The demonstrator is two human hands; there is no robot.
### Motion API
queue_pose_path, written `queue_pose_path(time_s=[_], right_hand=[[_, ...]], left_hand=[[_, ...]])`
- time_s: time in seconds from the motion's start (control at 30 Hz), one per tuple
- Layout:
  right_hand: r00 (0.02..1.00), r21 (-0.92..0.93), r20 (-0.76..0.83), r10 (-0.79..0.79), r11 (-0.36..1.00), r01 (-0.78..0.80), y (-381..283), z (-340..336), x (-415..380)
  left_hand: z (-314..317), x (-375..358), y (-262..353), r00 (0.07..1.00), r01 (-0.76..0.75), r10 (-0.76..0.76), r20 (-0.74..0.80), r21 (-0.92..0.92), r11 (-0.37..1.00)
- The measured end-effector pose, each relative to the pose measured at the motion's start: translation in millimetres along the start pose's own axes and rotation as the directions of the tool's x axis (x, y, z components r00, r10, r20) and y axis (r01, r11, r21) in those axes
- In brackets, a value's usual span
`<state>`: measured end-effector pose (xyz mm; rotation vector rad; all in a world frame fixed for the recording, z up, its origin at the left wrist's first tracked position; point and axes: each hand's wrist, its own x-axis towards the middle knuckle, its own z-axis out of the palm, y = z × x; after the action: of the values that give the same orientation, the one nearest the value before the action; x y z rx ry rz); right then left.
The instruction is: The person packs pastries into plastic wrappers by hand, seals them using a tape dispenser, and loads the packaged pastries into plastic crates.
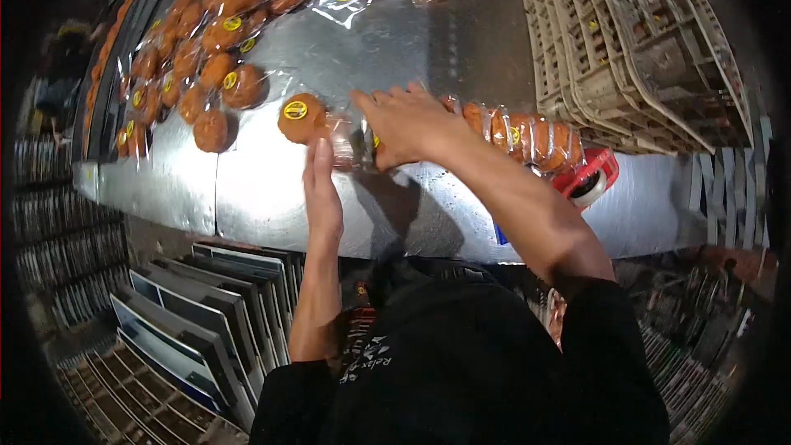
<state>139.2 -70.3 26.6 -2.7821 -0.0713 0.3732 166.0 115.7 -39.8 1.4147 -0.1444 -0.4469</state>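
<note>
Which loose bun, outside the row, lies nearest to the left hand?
The bun just beyond the left hand, its yellow label facing up; the other loose buns lie farther away.

Readable text: one word, "Relax", in small white letters on the person's black shirt [461,354]. The word runs at a slant; white marks beside and below it are too small to make out.

Labels: round yellow stickers [294,110] with dark print, on the clear wrappers of many of the orange-brown buns [310,125]. A dark band seems to cross the middle of the print; its wording is not legible at this size. The clearest sticker faces up on the bun next to the left hand [324,189]. Others show on the buns in the loose pile [189,58], and one on the packed row [540,138] at the right.
</note>
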Motion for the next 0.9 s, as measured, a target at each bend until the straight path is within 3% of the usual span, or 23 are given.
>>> queue_pose_path(time_s=[0.03,0.07,0.13,0.17,0.2,0.23,0.27,0.3,0.33,0.4,0.47,0.53,0.6,0.67,0.7,0.77,0.8,0.83,0.9], right_hand=[[0.983,0.239,0.128,0.130,0.958,-0.158,1.9,-24.6,-5.1],[0.981,0.248,0.126,0.145,0.953,-0.173,18.6,-27.4,-18.1],[0.980,0.206,-0.194,0.042,0.979,-0.001,57.1,-27.4,-61.8],[0.980,0.211,-0.195,0.051,0.977,-0.009,63.7,-21.8,-76.2],[0.969,-0.088,-0.242,0.044,0.994,-0.067,69.4,-11.5,-88.9],[0.963,-0.237,-0.267,0.037,0.966,-0.103,74.7,0.5,-91.5],[0.956,-0.378,-0.292,0.031,0.914,-0.145,80.0,12.5,-94.1],[0.978,-0.283,-0.210,0.001,0.957,-0.062,88.1,23.2,-84.8],[0.991,-0.176,-0.130,-0.033,0.984,0.009,87.0,18.5,-79.8],[0.998,-0.163,-0.055,-0.021,0.987,0.011,75.0,2.2,-73.6],[0.993,-0.223,-0.086,-0.077,0.973,0.056,63.8,-7.9,-75.3],[0.963,-0.198,-0.269,-0.034,0.980,-0.020,76.0,43.1,-57.5],[0.930,-0.152,-0.336,-0.151,0.983,0.105,76.9,54.1,-55.2],[0.948,-0.039,-0.267,-0.175,0.985,0.170,67.8,22.7,-59.6],[0.932,0.014,-0.283,-0.228,0.970,0.242,65.1,2.0,-58.1],[0.886,0.026,-0.361,-0.289,0.947,0.320,60.9,-66.8,-72.7],[0.660,-0.120,-0.644,-0.386,0.904,0.411,73.2,-90.2,-72.9],[0.664,-0.240,-0.623,-0.413,0.909,0.340,82.3,-150.8,-93.2],[0.597,-0.335,-0.666,-0.447,0.894,0.296,109.9,-233.5,-140.4]], left_hand=[[7.7,0.1,-4.4,0.980,0.200,-0.200,-0.005,-0.001,0.980],[-2.2,7.5,-7.7,0.970,0.148,-0.177,0.169,0.171,0.974],[7.4,14.9,27.5,0.955,0.102,-0.232,0.185,0.530,0.842],[13.0,25.3,38.5,0.959,-0.008,-0.198,0.204,0.715,0.699],[23.6,35.8,44.7,0.958,-0.018,-0.194,0.214,0.714,0.700],[35.5,43.9,49.4,0.895,-0.409,0.017,0.445,0.807,0.426],[46.5,44.8,54.8,0.716,-0.695,0.128,0.686,0.718,0.042],[65.1,37.2,63.8,0.731,-0.677,-0.080,0.678,0.735,0.041],[83.2,29.0,73.9,0.694,-0.701,-0.310,0.650,0.708,-0.085],[87.2,45.7,56.3,0.654,-0.700,-0.463,0.598,0.711,-0.070],[69.8,49.7,44.5,0.653,-0.739,-0.204,0.730,0.672,0.041],[81.7,24.1,52.5,0.719,-0.694,-0.032,0.694,0.717,-0.067],[84.4,23.6,42.6,0.777,-0.625,-0.166,0.607,0.775,-0.090],[64.7,26.1,40.1,0.796,-0.582,-0.189,0.575,0.813,0.023],[63.5,23.4,56.3,0.880,-0.236,-0.309,0.361,0.897,0.374],[91.2,21.5,135.1,0.798,-0.583,-0.018,0.602,0.781,0.223],[105.1,20.6,174.6,0.713,-0.700,0.128,0.689,0.709,0.085],[138.7,19.1,214.1,0.659,-0.740,0.219,0.719,0.673,0.018],[248.3,18.5,294.5,0.709,-0.704,0.213,0.673,0.694,0.151]])
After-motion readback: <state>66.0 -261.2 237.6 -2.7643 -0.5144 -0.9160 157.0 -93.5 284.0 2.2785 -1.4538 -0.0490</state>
